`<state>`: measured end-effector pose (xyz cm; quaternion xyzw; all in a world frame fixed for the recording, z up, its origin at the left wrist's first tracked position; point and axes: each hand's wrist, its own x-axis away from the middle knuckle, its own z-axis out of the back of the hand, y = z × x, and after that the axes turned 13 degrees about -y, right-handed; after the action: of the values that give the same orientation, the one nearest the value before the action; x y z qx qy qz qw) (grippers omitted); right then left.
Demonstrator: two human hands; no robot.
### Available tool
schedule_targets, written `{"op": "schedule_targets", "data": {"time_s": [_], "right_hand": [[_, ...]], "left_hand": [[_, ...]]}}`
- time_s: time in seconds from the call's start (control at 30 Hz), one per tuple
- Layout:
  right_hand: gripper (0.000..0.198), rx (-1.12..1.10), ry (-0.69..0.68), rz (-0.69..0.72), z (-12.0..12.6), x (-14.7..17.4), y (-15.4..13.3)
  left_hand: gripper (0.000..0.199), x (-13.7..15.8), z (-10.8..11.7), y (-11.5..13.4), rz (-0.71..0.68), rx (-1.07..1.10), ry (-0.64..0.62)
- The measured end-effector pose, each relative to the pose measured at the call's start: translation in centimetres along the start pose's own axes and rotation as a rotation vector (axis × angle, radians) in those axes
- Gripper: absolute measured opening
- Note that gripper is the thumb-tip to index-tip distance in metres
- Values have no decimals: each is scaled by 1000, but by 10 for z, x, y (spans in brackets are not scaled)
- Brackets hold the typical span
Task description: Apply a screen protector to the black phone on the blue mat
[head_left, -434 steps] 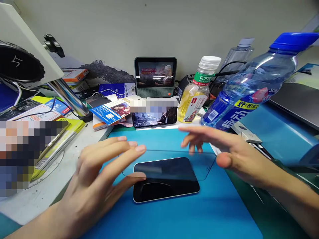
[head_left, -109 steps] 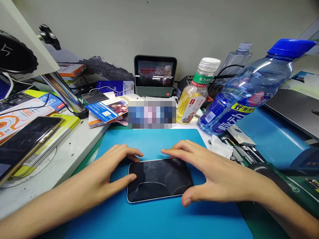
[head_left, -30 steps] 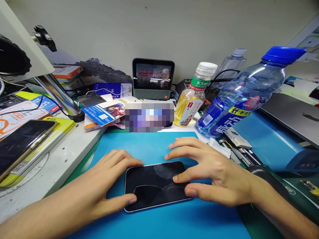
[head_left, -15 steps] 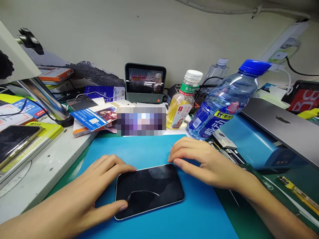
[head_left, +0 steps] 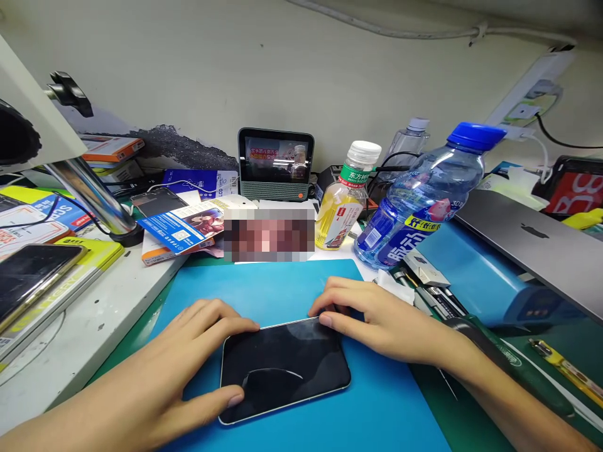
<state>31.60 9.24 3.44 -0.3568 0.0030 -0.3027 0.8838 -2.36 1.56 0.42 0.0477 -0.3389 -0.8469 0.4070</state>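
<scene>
Head: glossy black phone [head_left: 287,361], silver-edged

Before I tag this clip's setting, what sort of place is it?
Probably a workbench for phones or electronics: a black phone lies on a blue mat, a second phone rests on a yellow package to its left, and slim tools lie to its right.

Open blue mat [head_left: 273,292] beyond phone [head_left: 282,370], bottles [head_left: 419,194] blocking far right
</scene>
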Motion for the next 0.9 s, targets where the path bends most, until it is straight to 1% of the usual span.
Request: {"op": "schedule_targets", "data": {"time_s": [0.3, 0.4, 0.5, 0.6, 0.73, 0.9], "right_hand": [[24, -72, -111, -35, 9, 3, 2], [34, -115, -135, -82, 11, 3, 4], [33, -143, -118, -92, 7, 0, 7], [27, -155, -86, -67, 2, -4, 11], [22, -165, -51, -31, -3, -8, 12], [27, -156, -6, -30, -6, -11, 10]], "left_hand": [[44, -4, 3, 9, 38, 49, -41], [42, -3, 4, 11, 72, 84, -68], [43, -2, 5, 11, 104, 107, -94], [45, -1, 5, 11, 116, 142, -123], [41, 0, 6, 11, 109, 174, -129], [38, -1, 6, 11, 97, 176, -109]]}}
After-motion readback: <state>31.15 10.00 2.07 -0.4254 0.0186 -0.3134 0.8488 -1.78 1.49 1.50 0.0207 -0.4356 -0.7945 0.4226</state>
